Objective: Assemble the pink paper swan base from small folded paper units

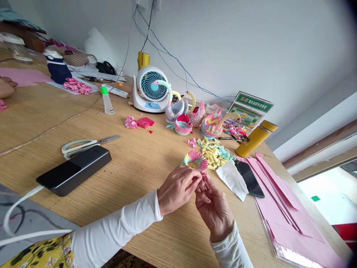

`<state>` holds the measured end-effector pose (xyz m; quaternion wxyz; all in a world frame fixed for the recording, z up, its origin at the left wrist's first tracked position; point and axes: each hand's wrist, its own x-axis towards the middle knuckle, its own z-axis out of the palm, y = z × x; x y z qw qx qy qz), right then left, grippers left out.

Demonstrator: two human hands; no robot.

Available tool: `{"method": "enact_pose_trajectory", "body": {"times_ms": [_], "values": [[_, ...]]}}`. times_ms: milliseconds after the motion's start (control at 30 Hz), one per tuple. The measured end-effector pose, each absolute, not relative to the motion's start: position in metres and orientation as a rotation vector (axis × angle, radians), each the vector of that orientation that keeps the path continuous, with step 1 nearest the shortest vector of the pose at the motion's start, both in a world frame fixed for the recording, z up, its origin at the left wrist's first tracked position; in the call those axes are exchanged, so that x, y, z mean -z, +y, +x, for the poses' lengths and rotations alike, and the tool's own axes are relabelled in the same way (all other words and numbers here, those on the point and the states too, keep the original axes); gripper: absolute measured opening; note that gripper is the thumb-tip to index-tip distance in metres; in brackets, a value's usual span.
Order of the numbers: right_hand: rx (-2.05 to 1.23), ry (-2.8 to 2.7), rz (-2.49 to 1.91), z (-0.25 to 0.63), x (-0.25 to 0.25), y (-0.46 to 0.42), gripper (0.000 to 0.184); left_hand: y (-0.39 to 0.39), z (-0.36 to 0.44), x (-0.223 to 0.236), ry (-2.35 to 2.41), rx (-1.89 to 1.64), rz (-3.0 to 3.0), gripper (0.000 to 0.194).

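My left hand (pixel 178 188) and my right hand (pixel 213 206) meet near the table's front. Their fingertips pinch together on a small pink folded paper piece (pixel 204 176), mostly hidden by the fingers. Just beyond them is a round, ring-like bowl of folded paper pieces (pixel 201 160) in pink, yellow and green; whether the fingers touch its rim I cannot tell. Behind it lies a heap of loose yellow and green folded pieces (pixel 213 154), with a few pink pieces (pixel 192 142) beside it.
Several folded-paper swans (pixel 211 124) stand before a white fan (pixel 153 89). Scissors (pixel 83 145) and a black power bank (pixel 75 169) lie left. At right are a white tissue (pixel 232 178), a phone (pixel 249 178), a yellow flask (pixel 255 139) and pink paper sheets (pixel 290 219). Another person's hand (pixel 7 87) shows far left.
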<state>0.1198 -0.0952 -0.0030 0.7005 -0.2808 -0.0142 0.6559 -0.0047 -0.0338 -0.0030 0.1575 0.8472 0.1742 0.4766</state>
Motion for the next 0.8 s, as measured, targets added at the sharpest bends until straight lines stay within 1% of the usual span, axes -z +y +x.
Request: {"method": "enact_pose_trajectory", "body": {"times_ms": [167,400,633,800], "values": [[-1.482,-0.017,-0.595,0.121,0.006,-0.096,0.015,-0.032,-0.006,0.004,0.468,-1.342,2.473,0.009],[-1.483,0.002,-0.615,0.122,0.006,-0.096,0.012,-0.032,-0.006,0.003,0.47,-1.385,2.569,0.012],[-1.408,-0.15,-0.738,0.123,0.013,-0.097,0.011,-0.033,-0.005,0.002,0.545,-1.369,2.637,0.009],[-1.356,-0.142,-0.769,0.118,0.012,-0.098,0.011,-0.031,-0.008,0.0,0.475,-1.429,2.705,0.012]]}}
